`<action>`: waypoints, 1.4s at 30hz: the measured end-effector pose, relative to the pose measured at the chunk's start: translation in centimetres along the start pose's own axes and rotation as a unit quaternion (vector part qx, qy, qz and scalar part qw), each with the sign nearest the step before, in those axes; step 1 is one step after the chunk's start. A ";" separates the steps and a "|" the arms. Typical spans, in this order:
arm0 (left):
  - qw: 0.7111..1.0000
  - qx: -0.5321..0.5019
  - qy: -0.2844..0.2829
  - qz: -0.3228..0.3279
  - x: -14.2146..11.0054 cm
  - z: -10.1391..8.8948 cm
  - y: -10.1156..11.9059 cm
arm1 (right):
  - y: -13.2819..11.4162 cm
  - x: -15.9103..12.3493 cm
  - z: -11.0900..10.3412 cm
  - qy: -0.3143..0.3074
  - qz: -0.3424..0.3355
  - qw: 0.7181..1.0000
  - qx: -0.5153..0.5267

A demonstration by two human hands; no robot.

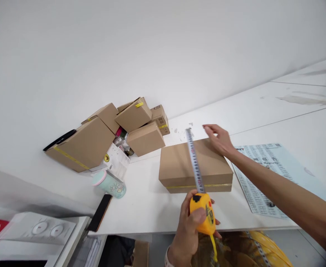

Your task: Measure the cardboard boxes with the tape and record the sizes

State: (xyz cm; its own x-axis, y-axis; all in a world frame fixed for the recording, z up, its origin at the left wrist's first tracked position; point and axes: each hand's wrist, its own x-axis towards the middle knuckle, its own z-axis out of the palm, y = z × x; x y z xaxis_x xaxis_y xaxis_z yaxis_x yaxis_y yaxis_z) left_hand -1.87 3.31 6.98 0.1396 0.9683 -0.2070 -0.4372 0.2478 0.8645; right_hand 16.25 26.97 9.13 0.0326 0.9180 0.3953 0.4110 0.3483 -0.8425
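My left hand [189,222] is closed around a yellow tape measure [203,215] near the table's front edge. Its metal blade [194,163] is pulled out and reaches over the top of a brown cardboard box [176,159]. The blade's far end sticks out past the box's back edge. A yellow strap hangs from the tape measure's case. My right hand [220,140] is over the box's back right part, with fingers stretched toward the blade's end but apart from it; nothing shows in them.
Several cardboard boxes [133,115] are piled against the wall at the back left. A mint tumbler [114,187] and a dark phone-like slab [101,212] lie at the left of the white table [143,207]. Printed light-blue sheets [265,178] lie to the right.
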 end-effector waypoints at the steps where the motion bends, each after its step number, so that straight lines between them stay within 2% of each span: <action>1: 0.998 0.020 0.032 0.045 -0.5 -0.8 0.0 | 0.4 -1.3 -0.8 0.045 0.018 0.999 0.013; 3: 0.979 0.073 0.121 0.144 -1.3 -2.9 0.2 | 1.7 -4.6 -2.3 0.131 0.078 0.986 0.068; 5: 0.950 0.125 0.199 0.205 -1.5 -5.3 0.6 | 3.3 -8.5 -3.3 0.148 0.139 0.973 0.109; 8: 0.941 0.137 0.245 0.187 -0.6 -8.2 1.1 | 4.9 -13.5 -3.7 0.081 0.160 0.978 0.110; 11: 0.954 0.117 0.231 0.152 0.6 -9.2 1.5 | 4.4 -15.6 -3.2 0.002 0.125 0.987 0.100; 13: 0.958 0.113 0.217 0.149 1.0 -9.0 1.9 | 3.1 -15.3 -3.3 -0.018 0.072 0.994 0.074; 16: 0.962 0.102 0.192 0.165 1.0 -8.0 3.4 | 0.6 -13.4 -4.3 -0.017 0.011 1.000 0.024; 21: 0.963 0.085 0.138 0.215 0.7 -6.1 6.8 | -1.8 -9.1 -5.6 0.038 0.055 0.997 -0.040; 24: 0.958 0.092 0.139 0.234 0.6 -4.8 7.3 | -1.6 -6.1 -4.8 0.077 0.016 0.995 -0.062; 27: 0.946 0.108 0.152 0.266 0.3 -3.2 5.9 | -1.2 -3.3 -3.8 0.069 -0.043 0.993 -0.085; 29: 0.953 0.102 0.132 0.255 0.2 -2.1 3.9 | -1.2 -2.0 -3.4 0.048 -0.055 0.993 -0.098; 32: 0.981 0.077 0.070 0.164 0.4 -0.6 0.1 | -1.3 -1.0 -3.1 0.032 -0.075 0.991 -0.105; 35: 0.994 0.071 0.013 0.079 1.1 0.4 -2.8 | -1.4 -1.2 -2.9 0.028 -0.116 0.986 -0.114; 38: 0.995 0.080 -0.020 0.052 1.6 0.8 -4.0 | -1.4 -1.6 -2.8 0.020 -0.169 0.976 -0.136; 42: 0.997 0.071 -0.023 0.025 1.5 1.1 -4.5 | -1.3 -1.8 -2.9 0.009 -0.258 0.938 -0.232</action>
State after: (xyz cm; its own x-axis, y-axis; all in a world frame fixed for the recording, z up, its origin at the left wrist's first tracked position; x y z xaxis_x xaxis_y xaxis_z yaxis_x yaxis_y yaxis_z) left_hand 1.29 3.65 3.23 0.1623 0.9763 -0.1434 -0.3143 0.1889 0.9303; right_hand 18.28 24.32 10.58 -0.2670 0.6448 0.7162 0.7279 0.6220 -0.2886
